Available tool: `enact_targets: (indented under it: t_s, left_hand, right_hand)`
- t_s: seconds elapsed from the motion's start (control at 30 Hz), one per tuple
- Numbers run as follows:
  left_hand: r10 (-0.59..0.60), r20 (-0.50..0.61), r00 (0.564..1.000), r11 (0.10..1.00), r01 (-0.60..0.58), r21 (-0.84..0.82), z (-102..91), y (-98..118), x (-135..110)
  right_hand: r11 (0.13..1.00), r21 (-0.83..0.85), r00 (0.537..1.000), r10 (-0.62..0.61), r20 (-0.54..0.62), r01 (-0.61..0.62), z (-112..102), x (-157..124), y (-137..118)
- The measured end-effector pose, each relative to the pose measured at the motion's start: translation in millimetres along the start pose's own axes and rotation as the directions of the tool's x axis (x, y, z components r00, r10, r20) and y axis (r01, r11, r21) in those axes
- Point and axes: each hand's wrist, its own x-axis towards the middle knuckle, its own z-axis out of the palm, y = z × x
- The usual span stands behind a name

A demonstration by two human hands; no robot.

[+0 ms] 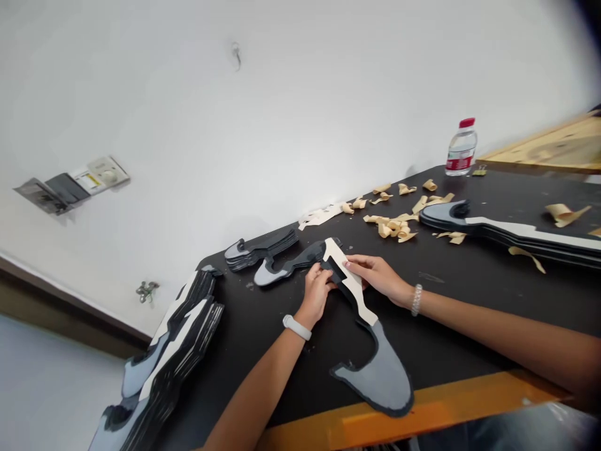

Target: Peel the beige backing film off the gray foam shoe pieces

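A flat shoe upper piece (pixel 392 369), with a grey rounded end, black edging and a cream strip, lies across the black table in front of me. My left hand (pixel 318 289) grips its left edge by the dark cut-out, fingers closed. On the other side my right hand (pixel 378 275) holds the cream strip (pixel 335 254), thumb on top and the other fingers partly hidden. Just beyond, a second upper piece (pixel 270 274) with a grey tip touches or lies under the far end; I cannot tell which. Behind it sits a small stack of similar pieces (pixel 239 254).
Tall stacks of upper pieces (pixel 188 351) line the table's left edge, and another stack (pixel 511 232) lies at the right. Curled paper strips (pixel 392 227) and a white cut sheet (pixel 322 216) lie along the wall. A water bottle (pixel 461 150) stands at the back right beside a binder clip (pixel 479 170).
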Motion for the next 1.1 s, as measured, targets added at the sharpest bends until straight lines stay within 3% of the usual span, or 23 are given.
enact_targets:
  t_s: [0.43, 1.1]
  left_hand:
    - [0.007, -0.009, 1.0, 0.999, -0.006, 0.039, 0.5, -0.3, -1.0]
    - [0.005, -0.033, 0.999, 0.994, -0.001, 0.106, 3.1, -0.9, -2.5]
  right_hand:
    - [0.999, -0.042, 1.0, -0.021, -0.018, 0.02, 2.5, -0.7, 2.3]
    - [0.994, -0.051, 0.995, 0.096, -0.029, -0.097, 3.1, -3.0, -1.6]
